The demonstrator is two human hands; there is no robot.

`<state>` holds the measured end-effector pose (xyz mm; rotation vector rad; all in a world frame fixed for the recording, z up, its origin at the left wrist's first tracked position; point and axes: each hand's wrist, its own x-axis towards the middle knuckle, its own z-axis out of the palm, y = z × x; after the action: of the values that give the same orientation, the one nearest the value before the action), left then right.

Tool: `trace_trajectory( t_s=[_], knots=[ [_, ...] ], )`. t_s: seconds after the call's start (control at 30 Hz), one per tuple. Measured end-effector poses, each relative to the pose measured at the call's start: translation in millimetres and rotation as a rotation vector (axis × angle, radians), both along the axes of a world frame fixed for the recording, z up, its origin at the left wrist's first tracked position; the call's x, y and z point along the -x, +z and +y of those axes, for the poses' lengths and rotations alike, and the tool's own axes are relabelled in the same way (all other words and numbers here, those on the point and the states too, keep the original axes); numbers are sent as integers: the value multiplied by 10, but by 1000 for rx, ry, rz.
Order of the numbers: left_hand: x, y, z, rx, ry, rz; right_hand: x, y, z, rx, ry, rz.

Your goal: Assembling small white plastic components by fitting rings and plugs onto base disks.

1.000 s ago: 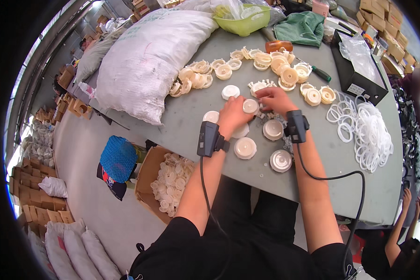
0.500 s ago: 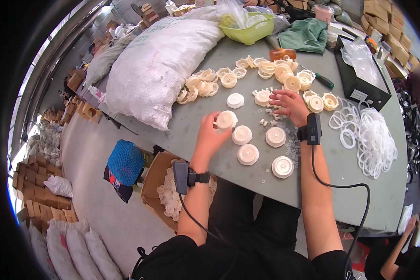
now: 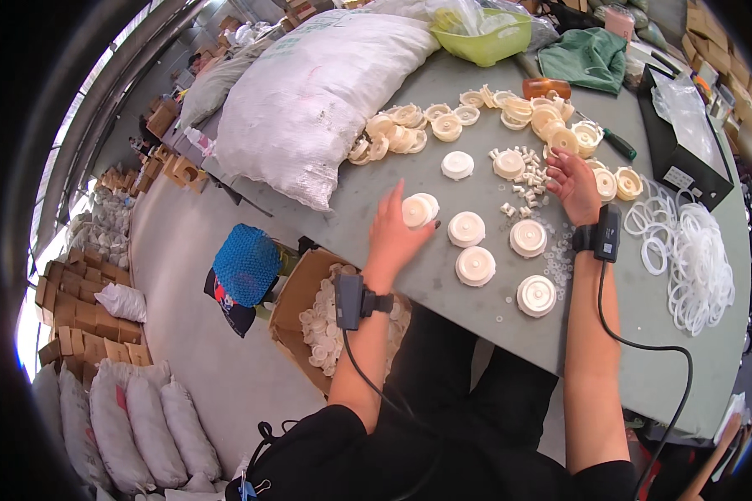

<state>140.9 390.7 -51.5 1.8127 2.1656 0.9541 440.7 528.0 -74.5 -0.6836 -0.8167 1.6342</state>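
My left hand (image 3: 395, 231) is beside a round white plastic cap (image 3: 418, 210) at the table's near left. Its fingers are spread, with the thumb reaching along the cap's near edge. My right hand (image 3: 575, 185) is over the right side of the table, fingers apart. Its fingertips are close to a beige cap (image 3: 563, 139) in the pile; whether they touch it is unclear. Small white plastic pieces (image 3: 532, 171) lie left of that hand, around another beige cap (image 3: 508, 164). Between my hands sit several white caps, one of them nearest me (image 3: 536, 296).
A large white woven sack (image 3: 309, 100) fills the table's left. Beige caps (image 3: 447, 127) line the far side, near a screwdriver (image 3: 619, 144) and a green basin (image 3: 485, 42). White rings (image 3: 700, 267) are heaped right, below a black box (image 3: 685, 134). A carton (image 3: 297, 317) stands below the table edge.
The view has shifted, so the table appears further right. My left hand has spread its fingers from the white cap. My right hand has moved from the small pieces towards the beige caps.
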Motion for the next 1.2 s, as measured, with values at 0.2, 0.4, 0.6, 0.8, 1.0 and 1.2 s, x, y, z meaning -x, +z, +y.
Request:
trace_trajectory(
  t_s=[0.2,0.4,0.6,0.8,1.0,1.2],
  knots=[
    [40,-73,250,32,-138,180,92,64,-30,19,10,-40],
    [-400,230,-6,-48,-328,29,65,47,-16,54,-7,-111],
    [-489,181,186,229,-365,12,126,79,-21,44,-2,-131],
    [-182,392,-90,171,-292,-148,167,24,-6,47,7,-108],
    [640,524,-989,286,-140,-126,39,-35,63,-5,15,-93],
    [1036,139,-1536,382,23,288,74,-45,98,11,6,-135]
  ],
)
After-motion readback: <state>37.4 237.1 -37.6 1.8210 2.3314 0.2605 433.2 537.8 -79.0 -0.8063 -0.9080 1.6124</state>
